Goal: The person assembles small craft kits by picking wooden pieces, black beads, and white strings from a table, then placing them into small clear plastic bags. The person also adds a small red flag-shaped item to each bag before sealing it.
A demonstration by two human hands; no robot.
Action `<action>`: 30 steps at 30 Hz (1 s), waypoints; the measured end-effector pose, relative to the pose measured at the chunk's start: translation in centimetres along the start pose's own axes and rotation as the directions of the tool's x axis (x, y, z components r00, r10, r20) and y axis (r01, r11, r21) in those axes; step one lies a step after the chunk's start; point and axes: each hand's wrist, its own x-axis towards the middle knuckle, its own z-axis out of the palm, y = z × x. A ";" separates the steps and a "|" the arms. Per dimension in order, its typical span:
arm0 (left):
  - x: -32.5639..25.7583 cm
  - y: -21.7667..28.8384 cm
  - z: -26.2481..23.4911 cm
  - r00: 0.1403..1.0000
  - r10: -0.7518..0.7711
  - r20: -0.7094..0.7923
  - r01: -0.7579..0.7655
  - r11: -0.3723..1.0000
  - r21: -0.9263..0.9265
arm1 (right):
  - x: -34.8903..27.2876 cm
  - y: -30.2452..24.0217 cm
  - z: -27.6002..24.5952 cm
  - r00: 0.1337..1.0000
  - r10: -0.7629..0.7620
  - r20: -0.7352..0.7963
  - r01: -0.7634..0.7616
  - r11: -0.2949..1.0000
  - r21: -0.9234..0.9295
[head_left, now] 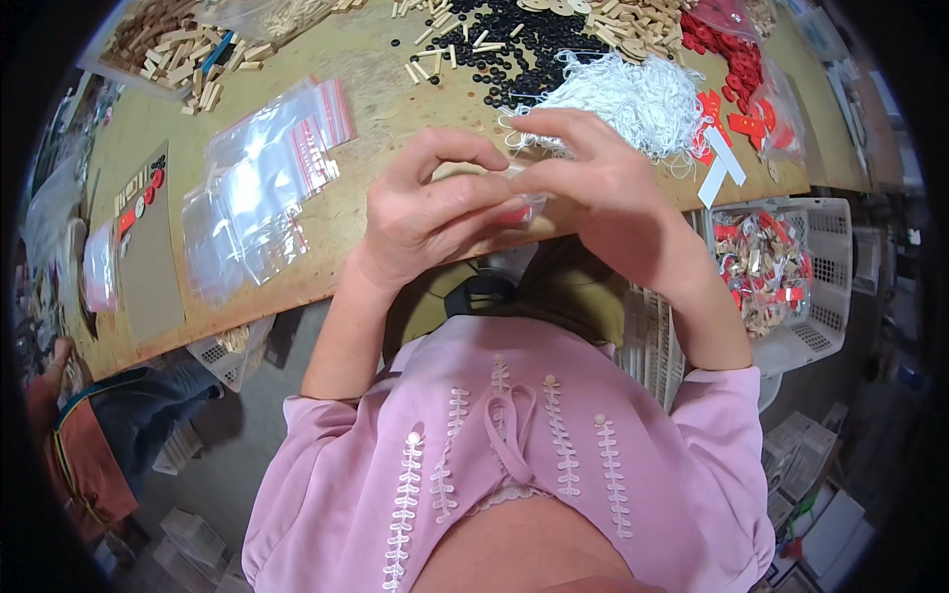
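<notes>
Both of my hands meet at the near edge of the wooden table point(386, 109). My left hand point(435, 203) and my right hand point(593, 188) pinch the same small clear plastic bag point(524, 206), which has something red inside; most of it is hidden by my fingers. A tangle of white string point(633, 99) lies just beyond my right hand. Black beads point(514, 54) are scattered behind it. Empty clear zip bags with red strips point(267, 178) lie left of my left hand.
Small wooden sticks point(188, 54) are heaped at the far left and more wooden pieces point(643, 25) at the far middle. Red pieces point(732, 54) lie at the far right. A white basket point(801, 336) of filled bags stands to my right. Another person's clothing point(99, 445) shows at lower left.
</notes>
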 end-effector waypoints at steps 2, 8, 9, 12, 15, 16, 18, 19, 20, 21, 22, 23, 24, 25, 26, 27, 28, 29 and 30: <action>-0.2 0.0 -0.3 1.000 -0.009 -0.015 0.010 0.999 0.039 | 0.4 -0.4 -0.9 0.996 0.086 -0.034 -0.084 0.995 0.059; 0.4 -0.4 -0.4 0.990 0.074 -0.117 -0.060 0.990 0.124 | -0.4 -1.0 -0.2 0.899 0.435 0.048 -0.411 0.804 0.428; 0.5 -0.3 -0.3 0.991 0.065 -0.116 -0.050 0.990 0.129 | -0.9 -0.6 0.5 0.884 0.464 0.053 -0.420 0.739 0.527; 0.4 -0.2 -0.2 0.992 0.020 -0.121 -0.002 0.990 0.143 | -1.1 -0.4 1.0 0.836 0.533 0.128 -0.431 0.494 0.755; 0.5 -0.2 -0.3 0.994 -0.070 -0.088 0.081 0.988 0.128 | -1.6 0.0 1.8 0.833 0.547 0.075 -0.373 0.457 0.807; 0.6 0.0 -0.6 0.993 -0.112 -0.046 0.117 0.986 0.121 | -1.7 0.0 2.1 0.834 0.550 0.045 -0.357 0.475 0.804; 0.7 0.1 -0.5 0.986 -0.168 -0.009 0.168 0.980 0.103 | -1.8 0.0 2.6 0.834 0.552 -0.001 -0.331 0.502 0.799; 0.8 0.0 -0.1 0.983 -0.183 -0.013 0.183 0.979 0.089 | -1.8 0.0 2.8 0.833 0.553 -0.018 -0.322 0.510 0.797; 1.0 0.0 0.3 0.980 -0.199 -0.019 0.200 0.977 0.075 | -1.8 -0.1 3.0 0.832 0.553 -0.033 -0.314 0.519 0.795; 1.1 0.1 0.5 0.981 -0.193 0.019 0.191 0.978 0.084 | -1.7 -0.3 3.1 0.836 0.546 -0.049 -0.308 0.542 0.782; 1.2 0.1 0.7 0.981 -0.187 0.058 0.182 0.979 0.092 | -1.5 -0.5 3.1 0.840 0.538 -0.064 -0.303 0.565 0.768; 1.4 0.0 0.7 0.979 -0.181 0.097 0.171 0.980 0.099 | -1.3 -0.7 3.2 0.844 0.531 -0.081 -0.298 0.588 0.752; 1.5 -0.2 0.8 0.976 -0.175 0.131 0.161 0.981 0.106 | -1.3 -0.8 3.2 0.841 0.538 -0.061 -0.300 0.556 0.776; 1.6 -0.4 0.8 0.972 -0.169 0.164 0.151 0.982 0.113 | -1.3 -0.9 3.3 0.838 0.544 -0.041 -0.301 0.523 0.798; 1.6 -0.5 0.8 0.967 -0.162 0.198 0.140 0.983 0.120 | -1.3 -0.9 3.4 0.835 0.550 -0.021 -0.301 0.489 0.819; 1.6 -0.5 0.7 0.966 -0.188 0.177 0.175 0.981 0.088 | -1.4 -0.8 3.4 0.831 0.556 -0.038 -0.286 0.483 0.827; 1.6 -0.3 0.6 0.964 -0.214 0.156 0.208 0.977 0.054 | -1.4 -0.5 3.5 0.826 0.561 -0.054 -0.270 0.478 0.836; 1.6 -0.2 0.5 0.961 -0.241 0.138 0.241 0.970 0.022 | -1.4 -0.3 3.5 0.821 0.567 -0.071 -0.253 0.472 0.844; 1.6 0.1 0.4 0.939 -0.330 0.098 0.338 0.938 -0.078 | -1.5 -0.1 3.4 0.821 0.568 -0.057 -0.262 0.464 0.846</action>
